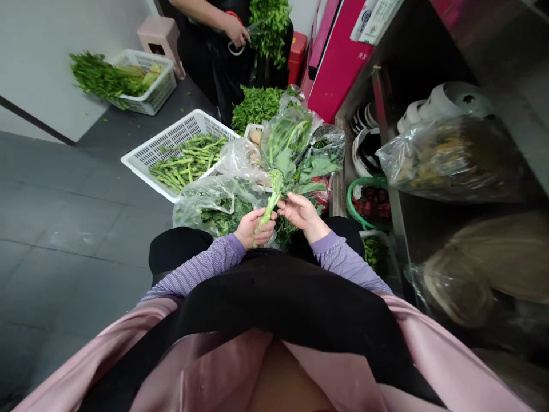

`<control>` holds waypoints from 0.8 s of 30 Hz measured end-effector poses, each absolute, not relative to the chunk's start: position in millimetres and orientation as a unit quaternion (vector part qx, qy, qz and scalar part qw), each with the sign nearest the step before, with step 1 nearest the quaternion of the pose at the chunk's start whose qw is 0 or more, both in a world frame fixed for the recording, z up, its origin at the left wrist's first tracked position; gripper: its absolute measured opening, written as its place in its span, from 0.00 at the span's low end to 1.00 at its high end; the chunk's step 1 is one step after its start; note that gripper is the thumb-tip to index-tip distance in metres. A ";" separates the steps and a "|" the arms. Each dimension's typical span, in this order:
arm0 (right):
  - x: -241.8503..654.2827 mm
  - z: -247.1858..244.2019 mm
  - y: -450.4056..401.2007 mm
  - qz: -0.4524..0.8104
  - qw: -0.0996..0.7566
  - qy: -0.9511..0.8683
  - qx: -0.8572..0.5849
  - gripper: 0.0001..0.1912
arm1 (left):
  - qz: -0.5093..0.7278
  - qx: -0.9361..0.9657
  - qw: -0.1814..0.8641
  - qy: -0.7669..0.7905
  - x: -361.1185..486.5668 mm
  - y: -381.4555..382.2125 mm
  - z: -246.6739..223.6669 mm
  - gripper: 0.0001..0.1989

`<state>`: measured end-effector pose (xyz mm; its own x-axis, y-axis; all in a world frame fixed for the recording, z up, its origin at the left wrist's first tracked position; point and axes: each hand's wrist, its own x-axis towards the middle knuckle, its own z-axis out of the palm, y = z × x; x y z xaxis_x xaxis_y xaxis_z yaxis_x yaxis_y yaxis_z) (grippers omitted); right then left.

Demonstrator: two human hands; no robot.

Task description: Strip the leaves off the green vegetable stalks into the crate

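A light green leafy stalk (270,207) stands slanted in front of me, with my left hand (256,229) wrapped round its lower part. My right hand (299,213) is beside the stalk, thumb and fingertips pinched together at its leaves; what exactly they grip is too small to make out. Broad dark leaves (317,167) spread just beyond my right hand. Below and left of the stalk lies a clear plastic bag (201,201) of leafy greens. A white basket (148,140) at the left holds several trimmed green stalks (189,163).
Across from me a person's hand (235,31) holds scissors by a bunch of greens (270,28). Another white basket (165,88) with greens stands at the back left, near a pink stool (158,31). Metal shelving (397,229) borders the right, beside a green basket (352,209).
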<state>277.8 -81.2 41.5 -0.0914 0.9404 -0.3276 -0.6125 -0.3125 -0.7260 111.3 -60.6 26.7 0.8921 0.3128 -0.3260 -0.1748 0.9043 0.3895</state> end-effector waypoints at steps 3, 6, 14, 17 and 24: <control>274.0 43.1 -79.2 0.652 0.548 -0.237 -0.468 0.16 | 0.117 0.222 0.943 0.218 111.9 -62.7 27.0 0.14; 264.4 43.0 -77.4 0.604 0.576 -0.222 -0.505 0.17 | 0.123 0.244 0.937 0.219 112.2 -66.9 29.4 0.14; 247.3 54.0 -86.8 0.694 0.588 -0.137 -0.392 0.13 | 0.073 0.173 0.968 0.166 101.1 -69.2 30.9 0.19; 247.2 51.6 -88.4 0.753 0.520 -0.142 -0.377 0.08 | -0.004 0.150 0.971 0.185 97.6 -68.1 22.3 0.21; 246.5 42.2 -90.5 0.745 0.537 -0.126 -0.375 0.08 | 0.001 0.144 0.966 0.216 99.7 -69.5 20.9 0.22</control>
